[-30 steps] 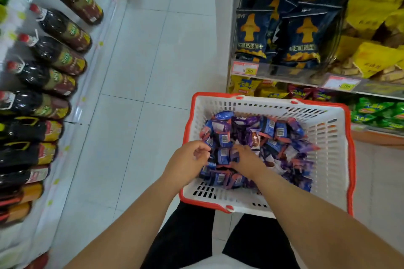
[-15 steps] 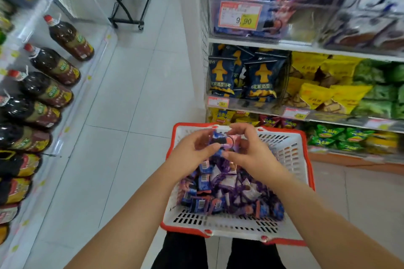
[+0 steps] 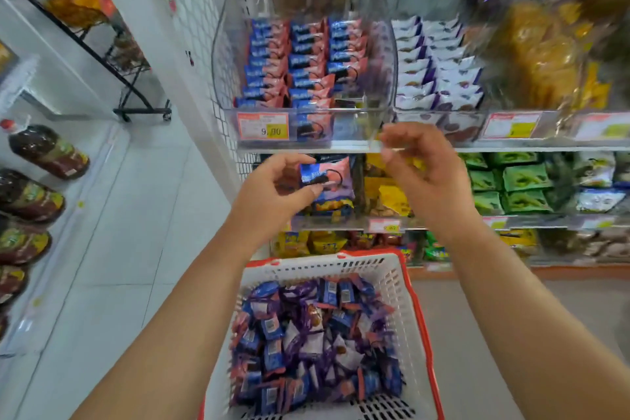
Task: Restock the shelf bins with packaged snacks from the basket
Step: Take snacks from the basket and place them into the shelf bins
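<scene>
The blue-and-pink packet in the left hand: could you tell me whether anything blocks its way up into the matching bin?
The packet sits below the clear bin, whose front wall stands between them; it must go up over that wall's edge.

Right of the right hand, motion blur is smearing the yellow packs. Below both hands, the frame's bottom edge is cutting off the basket; print on its snacks is proving unreadable.

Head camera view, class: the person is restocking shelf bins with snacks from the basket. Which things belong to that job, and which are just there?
Part of the job:
basket of snack packets
blue and pink packet held in left hand
right hand
clear bin of matching packets

Just there:
drink bottles
green packets
wheeled rack
</scene>
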Action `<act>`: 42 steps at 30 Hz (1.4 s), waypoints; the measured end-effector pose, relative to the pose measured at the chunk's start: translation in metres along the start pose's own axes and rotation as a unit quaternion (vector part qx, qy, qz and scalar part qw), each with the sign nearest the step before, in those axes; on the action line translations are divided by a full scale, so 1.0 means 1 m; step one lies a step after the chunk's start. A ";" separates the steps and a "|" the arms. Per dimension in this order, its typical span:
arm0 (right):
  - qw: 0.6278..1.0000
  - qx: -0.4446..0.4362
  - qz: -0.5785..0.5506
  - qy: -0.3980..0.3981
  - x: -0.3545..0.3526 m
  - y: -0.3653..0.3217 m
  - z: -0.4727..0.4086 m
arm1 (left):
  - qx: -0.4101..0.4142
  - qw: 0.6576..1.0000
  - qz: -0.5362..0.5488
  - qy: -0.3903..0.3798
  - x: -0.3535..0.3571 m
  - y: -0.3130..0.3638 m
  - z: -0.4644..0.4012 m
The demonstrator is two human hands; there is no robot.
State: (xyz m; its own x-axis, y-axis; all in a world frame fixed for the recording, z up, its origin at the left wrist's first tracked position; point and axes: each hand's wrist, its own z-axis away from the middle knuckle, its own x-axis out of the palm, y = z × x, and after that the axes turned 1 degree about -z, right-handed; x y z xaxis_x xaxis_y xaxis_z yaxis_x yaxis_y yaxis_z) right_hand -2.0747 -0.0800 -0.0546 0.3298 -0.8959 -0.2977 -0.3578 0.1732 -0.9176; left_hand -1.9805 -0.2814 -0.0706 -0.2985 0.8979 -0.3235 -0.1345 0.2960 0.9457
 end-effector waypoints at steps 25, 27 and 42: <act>0.984 -0.022 0.176 -0.012 -0.010 0.032 -0.085 | 0.083 0.938 -0.336 -0.007 0.034 0.038 -0.232; 0.985 -0.021 0.171 -0.013 -0.010 0.033 -0.084 | 0.077 0.928 -0.363 -0.018 0.036 0.035 -0.233; 0.984 -0.013 0.175 -0.015 -0.009 0.030 -0.083 | 0.068 0.874 -0.482 -0.003 0.035 0.037 -0.225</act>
State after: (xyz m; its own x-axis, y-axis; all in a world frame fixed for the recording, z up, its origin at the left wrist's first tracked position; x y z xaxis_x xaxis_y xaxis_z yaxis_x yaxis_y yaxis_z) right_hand -2.1606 -0.1002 -0.0573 0.2067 -0.7709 -0.6025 -0.4764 0.4586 -0.7502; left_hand -2.2090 -0.3124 -0.0543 -0.1035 0.2127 -0.9716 -0.2072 0.9508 0.2302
